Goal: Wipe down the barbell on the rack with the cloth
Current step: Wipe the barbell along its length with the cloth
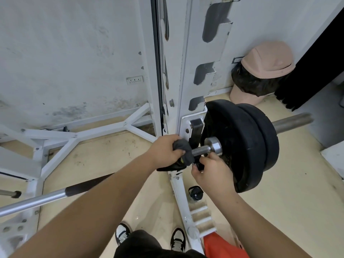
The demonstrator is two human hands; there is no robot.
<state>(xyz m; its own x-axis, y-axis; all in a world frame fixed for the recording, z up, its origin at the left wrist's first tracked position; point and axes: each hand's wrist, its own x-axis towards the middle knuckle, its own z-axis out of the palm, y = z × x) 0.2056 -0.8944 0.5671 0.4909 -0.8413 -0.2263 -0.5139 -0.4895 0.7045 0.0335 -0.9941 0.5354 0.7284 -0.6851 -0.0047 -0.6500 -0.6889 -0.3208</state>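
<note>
the dark grey cloth (183, 152) is clamped round the steel barbell shaft (200, 150) by the left hand (164, 152), bar running left-right across the white rack (186, 81), right hand (211, 169) pinching the cloth's tail just below.

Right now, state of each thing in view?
barbell: racked, loaded
cloth: bunched around the bar
left hand: closed on cloth
right hand: pinching a dark cloth edge under the bar
plates: two on the sleeve
bin: lid shut
bottle: upright on floor, capped
</note>
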